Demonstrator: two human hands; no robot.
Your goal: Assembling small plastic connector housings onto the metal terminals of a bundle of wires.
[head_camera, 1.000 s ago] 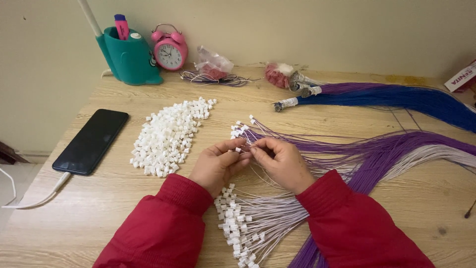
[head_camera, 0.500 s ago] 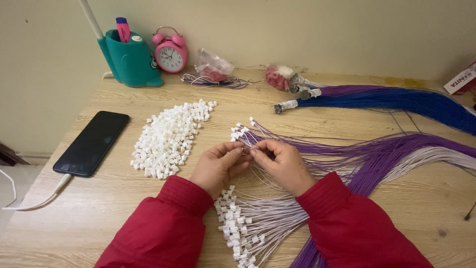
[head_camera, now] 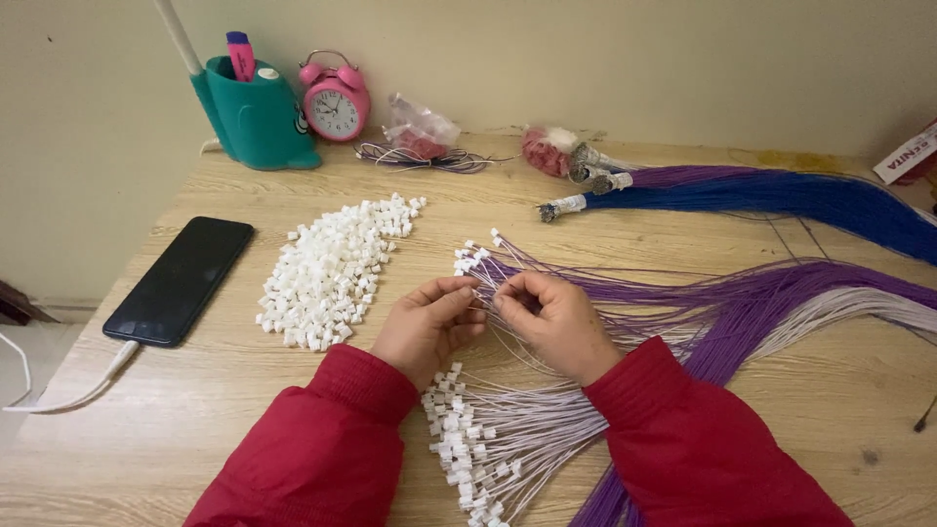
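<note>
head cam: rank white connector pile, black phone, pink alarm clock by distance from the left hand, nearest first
From the left hand:
1. White connector pile, just to its left on the table.
2. Black phone, farther left, near the table edge.
3. Pink alarm clock, at the back by the wall.

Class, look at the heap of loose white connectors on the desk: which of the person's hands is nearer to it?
Left. The left hand lies just right of the heap of white connectors, apart from it. The right hand sits farther right, beyond the left hand, over the purple wires.
</note>
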